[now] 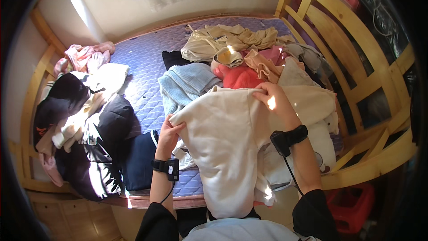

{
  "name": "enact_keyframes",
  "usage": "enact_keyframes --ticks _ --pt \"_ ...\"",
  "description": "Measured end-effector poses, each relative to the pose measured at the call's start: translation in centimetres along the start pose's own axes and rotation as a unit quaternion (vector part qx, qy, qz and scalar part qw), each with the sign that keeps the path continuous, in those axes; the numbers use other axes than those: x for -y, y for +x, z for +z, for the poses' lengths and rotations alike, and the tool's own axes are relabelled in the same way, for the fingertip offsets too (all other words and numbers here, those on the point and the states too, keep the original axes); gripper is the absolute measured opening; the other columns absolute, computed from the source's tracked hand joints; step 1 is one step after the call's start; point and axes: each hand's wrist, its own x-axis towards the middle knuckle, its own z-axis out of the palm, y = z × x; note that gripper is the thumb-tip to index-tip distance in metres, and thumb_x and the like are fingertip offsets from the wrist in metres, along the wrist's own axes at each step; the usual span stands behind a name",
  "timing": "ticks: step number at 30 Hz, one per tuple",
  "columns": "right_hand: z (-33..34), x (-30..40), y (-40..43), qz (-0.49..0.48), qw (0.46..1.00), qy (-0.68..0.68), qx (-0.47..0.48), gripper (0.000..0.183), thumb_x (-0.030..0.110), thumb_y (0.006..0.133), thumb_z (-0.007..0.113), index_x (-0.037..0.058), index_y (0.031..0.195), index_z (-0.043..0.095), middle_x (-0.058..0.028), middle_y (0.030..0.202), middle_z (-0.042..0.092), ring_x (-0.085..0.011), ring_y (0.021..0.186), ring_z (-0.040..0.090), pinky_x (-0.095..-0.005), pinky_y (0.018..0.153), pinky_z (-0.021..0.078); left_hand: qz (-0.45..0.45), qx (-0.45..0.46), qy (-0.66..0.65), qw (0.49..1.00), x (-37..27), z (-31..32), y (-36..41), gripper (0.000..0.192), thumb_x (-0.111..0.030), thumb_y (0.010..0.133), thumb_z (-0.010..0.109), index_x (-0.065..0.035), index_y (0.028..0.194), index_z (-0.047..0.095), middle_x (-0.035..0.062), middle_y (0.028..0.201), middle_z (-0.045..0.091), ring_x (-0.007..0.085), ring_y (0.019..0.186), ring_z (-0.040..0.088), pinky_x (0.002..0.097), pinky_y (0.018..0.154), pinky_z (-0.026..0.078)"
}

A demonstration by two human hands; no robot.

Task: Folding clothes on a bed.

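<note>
A cream long-sleeved top [224, 140] is spread between my hands, its lower part hanging over the bed's near edge. My left hand [171, 132] pinches its left corner between thumb and fingers. At the shoulder seam, close to the neckline, my right hand [271, 98] grips the cloth, and one sleeve stretches off to the right beneath my forearm. Just beyond the top lie a light blue knitted garment [187, 83] and a red plush item [242, 77]. A folded dark navy garment [137, 162] rests left of my left wrist.
Mixed clothes, among them a black padded garment [115, 117] and a pink one [85, 57], heap on the left of the purple quilted mattress [143, 60]. Beige clothes [247, 36] pile at the back. A wooden bed rail [364, 170] curves along the right, above a red plastic stool [351, 207].
</note>
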Motion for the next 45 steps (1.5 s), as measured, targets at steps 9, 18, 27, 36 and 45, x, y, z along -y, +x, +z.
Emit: enact_keyframes --ticks 9,18,27,36,45 --pt "4.2 -5.9 0.8 0.031 0.991 0.101 -0.08 0.024 0.016 0.077 0.064 -0.0006 0.094 0.06 -0.0102 0.086 0.062 -0.0174 0.076 0.059 -0.0284 0.067 0.0458 0.071 -0.098 0.003 0.993 0.4 1.3 -0.2 0.033 0.005 0.077 0.061 -0.0057 0.103 0.043 0.0072 0.093 0.056 0.0153 0.085 0.058 0.028 0.07 0.049" --pt "0.8 -4.8 -8.3 0.165 0.949 0.264 -0.057 0.024 0.012 0.079 0.062 0.0002 0.099 0.056 -0.0055 0.09 0.061 -0.012 0.081 0.058 -0.022 0.07 0.0466 -0.1 0.006 0.013 0.995 5.5 -1.5 -2.8 0.042 -0.016 0.081 0.063 -0.0025 0.117 0.046 0.0077 0.108 0.056 0.0185 0.096 0.056 0.0324 0.083 0.046" --pt "6.6 -5.9 -19.7 0.285 0.91 0.224 0.199 0.034 0.022 0.071 0.072 -0.0004 0.093 0.058 -0.0077 0.085 0.062 -0.0147 0.075 0.058 -0.0247 0.069 0.0465 -0.057 -0.038 0.038 0.997 2.5 2.2 -4.4 0.041 -0.01 0.075 0.068 -0.0002 0.11 0.05 0.0088 0.101 0.058 0.0187 0.088 0.058 0.0315 0.076 0.048" --pt "7.9 -5.6 -24.0 0.143 0.983 0.055 0.106 0.048 0.027 0.064 0.075 0.0 0.099 0.056 -0.0151 0.093 0.062 -0.0254 0.085 0.06 -0.0333 0.075 0.0468 0.055 -0.048 0.018 0.997 -2.0 4.2 -7.7 0.034 -0.015 0.078 0.066 -0.0003 0.107 0.054 0.01 0.099 0.06 0.0199 0.086 0.06 0.0323 0.074 0.049" --pt "15.2 -2.6 -25.7 0.134 0.873 0.309 0.352 0.025 0.015 0.086 0.054 -0.0022 0.105 0.053 -0.0075 0.095 0.06 -0.0141 0.084 0.059 -0.0275 0.076 0.0486 0.106 -0.082 0.073 0.988 -11.9 2.5 -12.0 0.029 -0.009 0.077 0.066 0.0015 0.102 0.057 0.0108 0.094 0.062 0.0206 0.08 0.062 0.0306 0.071 0.051"
